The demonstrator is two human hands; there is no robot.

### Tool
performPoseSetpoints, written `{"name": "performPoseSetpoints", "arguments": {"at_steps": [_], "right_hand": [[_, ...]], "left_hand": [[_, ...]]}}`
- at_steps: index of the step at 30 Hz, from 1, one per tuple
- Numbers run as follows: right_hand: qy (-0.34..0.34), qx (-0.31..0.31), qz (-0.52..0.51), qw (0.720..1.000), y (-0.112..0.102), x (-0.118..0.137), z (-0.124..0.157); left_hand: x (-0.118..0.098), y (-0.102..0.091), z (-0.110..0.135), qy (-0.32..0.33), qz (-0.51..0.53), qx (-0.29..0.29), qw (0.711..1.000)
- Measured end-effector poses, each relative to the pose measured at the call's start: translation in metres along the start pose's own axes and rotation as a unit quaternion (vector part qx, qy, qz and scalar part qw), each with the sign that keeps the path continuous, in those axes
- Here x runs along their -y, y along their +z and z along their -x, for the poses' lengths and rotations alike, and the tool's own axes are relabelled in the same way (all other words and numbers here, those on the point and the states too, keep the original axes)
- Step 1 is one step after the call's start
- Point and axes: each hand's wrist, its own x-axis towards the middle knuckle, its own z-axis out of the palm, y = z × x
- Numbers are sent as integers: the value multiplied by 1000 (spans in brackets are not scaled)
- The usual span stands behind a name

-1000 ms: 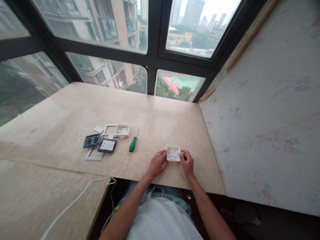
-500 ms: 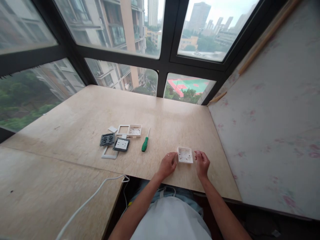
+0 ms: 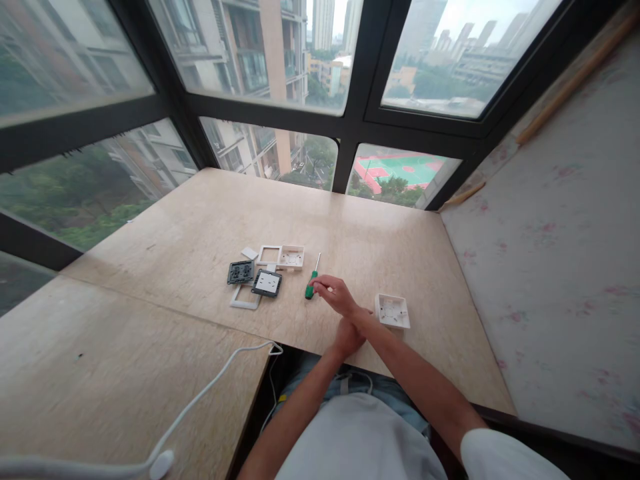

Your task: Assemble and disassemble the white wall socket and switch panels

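Both of your hands sit just right of the screwdriver (image 3: pixel 309 293), the landmark here. Your right hand (image 3: pixel 336 295) crosses over your left wrist, with its fingertips (image 3: pixel 317 285) at the green handle. I cannot tell whether they have closed on it (the tool lies flat on the table (image 3: pixel 165 233) either way). Your left hand (image 3: pixel 349 339) rests nearer you than the screwdriver, half hidden under the right forearm, so its grip cannot be read.

The box (image 3: pixel 393 311) lies well right of the screwdriver, open side up, untouched and empty. Left of the screwdriver the parts lie loose: a second box (image 3: pixel 292 257), a frame (image 3: pixel 269 247), a lower frame (image 3: pixel 243 304), a socket (image 3: pixel 267 283) and a module (image 3: pixel 241 272).

By my reading little is done. Nothing is fitted or screwed, and every piece is separate.
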Motion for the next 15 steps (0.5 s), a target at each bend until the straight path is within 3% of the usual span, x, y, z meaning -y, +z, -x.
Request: {"name": "performPoseSetpoints", "arguments": {"at_steps": [5, 9, 12, 15], "right_hand": [[-34, 117, 76, 990, 62, 4, -56], [-20, 176, 144, 974, 108, 8, -78], [2, 192, 180, 965, 127, 10, -81], [8, 186, 191, 964, 129, 13, -78]], "left_hand": [[6, 3, 3, -7, 34, -9, 999], [14, 7, 0, -13, 30, 2, 999], [20, 10, -4, -14, 8, 2, 1000], [23, 13, -6, 2, -19, 2, 1000]]}}
